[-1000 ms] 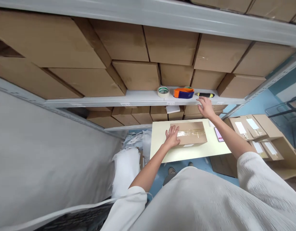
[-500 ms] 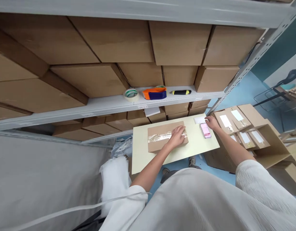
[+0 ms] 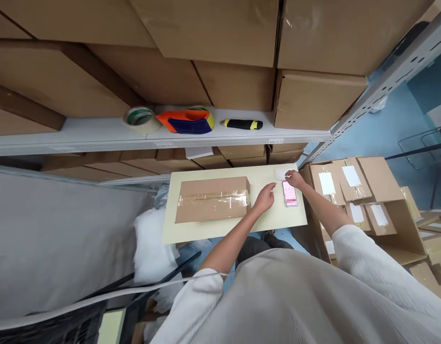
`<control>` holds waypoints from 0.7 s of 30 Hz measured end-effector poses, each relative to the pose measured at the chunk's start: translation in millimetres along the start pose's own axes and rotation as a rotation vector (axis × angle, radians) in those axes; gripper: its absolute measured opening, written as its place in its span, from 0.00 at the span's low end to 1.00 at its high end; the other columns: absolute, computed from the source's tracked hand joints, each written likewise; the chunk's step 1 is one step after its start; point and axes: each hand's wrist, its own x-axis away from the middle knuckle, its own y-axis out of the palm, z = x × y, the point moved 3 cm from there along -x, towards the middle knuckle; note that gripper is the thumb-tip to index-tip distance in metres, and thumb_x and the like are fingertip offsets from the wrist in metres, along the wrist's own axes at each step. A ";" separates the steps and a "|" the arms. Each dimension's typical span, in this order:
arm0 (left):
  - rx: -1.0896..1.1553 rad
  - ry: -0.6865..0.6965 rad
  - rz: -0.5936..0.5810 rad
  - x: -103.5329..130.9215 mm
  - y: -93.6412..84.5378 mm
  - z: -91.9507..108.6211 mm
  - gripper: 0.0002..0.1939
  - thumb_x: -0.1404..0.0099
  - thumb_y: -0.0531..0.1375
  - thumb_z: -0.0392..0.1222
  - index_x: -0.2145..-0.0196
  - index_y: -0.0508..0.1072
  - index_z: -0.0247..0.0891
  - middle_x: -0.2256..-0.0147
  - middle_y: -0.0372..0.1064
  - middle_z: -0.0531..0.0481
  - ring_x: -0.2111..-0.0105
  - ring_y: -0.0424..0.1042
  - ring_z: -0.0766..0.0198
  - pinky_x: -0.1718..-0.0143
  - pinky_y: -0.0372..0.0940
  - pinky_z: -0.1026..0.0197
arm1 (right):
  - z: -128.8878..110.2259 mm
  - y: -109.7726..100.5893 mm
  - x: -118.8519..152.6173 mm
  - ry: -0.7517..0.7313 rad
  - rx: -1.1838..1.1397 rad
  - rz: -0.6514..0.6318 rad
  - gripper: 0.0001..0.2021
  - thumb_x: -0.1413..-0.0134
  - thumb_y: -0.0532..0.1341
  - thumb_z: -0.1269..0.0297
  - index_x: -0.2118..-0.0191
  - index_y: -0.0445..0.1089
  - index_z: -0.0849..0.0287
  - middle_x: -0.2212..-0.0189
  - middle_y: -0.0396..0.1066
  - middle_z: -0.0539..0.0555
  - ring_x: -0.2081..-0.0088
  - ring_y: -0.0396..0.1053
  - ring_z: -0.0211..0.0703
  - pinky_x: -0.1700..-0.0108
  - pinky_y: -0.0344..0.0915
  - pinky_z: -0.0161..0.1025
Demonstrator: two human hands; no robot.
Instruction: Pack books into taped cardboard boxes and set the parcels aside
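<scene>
A brown cardboard box (image 3: pixel 213 199) with clear tape along its top lies on the pale yellow board (image 3: pixel 191 233). Just right of the box, my left hand (image 3: pixel 265 197) hovers over the board, fingers apart and holding nothing. My right hand (image 3: pixel 295 179) is at the board's back right corner, its fingers pinched at the edge of a small white paper (image 3: pixel 281 174). Below the paper and between the hands lies a phone (image 3: pixel 289 194) with a pink screen.
On the shelf above sit a tape roll (image 3: pixel 140 118), an orange and blue tape dispenser (image 3: pixel 187 120) and a black and yellow cutter (image 3: pixel 243 124). Labelled boxes (image 3: pixel 352 179) fill a large open carton at the right. White wrapping (image 3: pixel 152 246) hangs at the left.
My left hand has come off the taped box and moved right, toward the paper and phone. My right hand stays by the paper. The camera view has shifted closer to the shelf.
</scene>
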 end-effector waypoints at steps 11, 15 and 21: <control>0.110 -0.221 0.084 -20.8 24.8 -30.4 0.24 0.32 0.58 0.27 0.41 0.76 0.41 0.43 0.78 0.41 0.46 0.78 0.56 0.40 0.72 0.51 | -3.9 44.1 -58.9 -0.010 0.106 0.002 0.16 0.40 0.69 0.54 0.52 0.73 0.56 0.47 0.71 0.61 0.46 0.69 0.57 0.48 0.69 0.47; 0.122 -0.240 0.093 -18.6 29.3 -41.4 0.22 0.32 0.59 0.28 0.43 0.77 0.42 0.44 0.78 0.42 0.47 0.79 0.56 0.40 0.72 0.51 | 6.6 51.1 -62.5 0.037 0.104 -0.058 0.15 0.40 0.70 0.54 0.53 0.71 0.55 0.48 0.70 0.60 0.48 0.69 0.55 0.52 0.69 0.44; 0.170 -0.305 0.096 -21.2 37.7 -52.9 0.22 0.33 0.60 0.28 0.44 0.77 0.41 0.45 0.79 0.43 0.48 0.79 0.57 0.41 0.73 0.51 | 13.4 47.6 -64.2 0.009 0.050 -0.050 0.11 0.38 0.69 0.60 0.54 0.72 0.56 0.48 0.71 0.59 0.53 0.71 0.49 0.54 0.68 0.41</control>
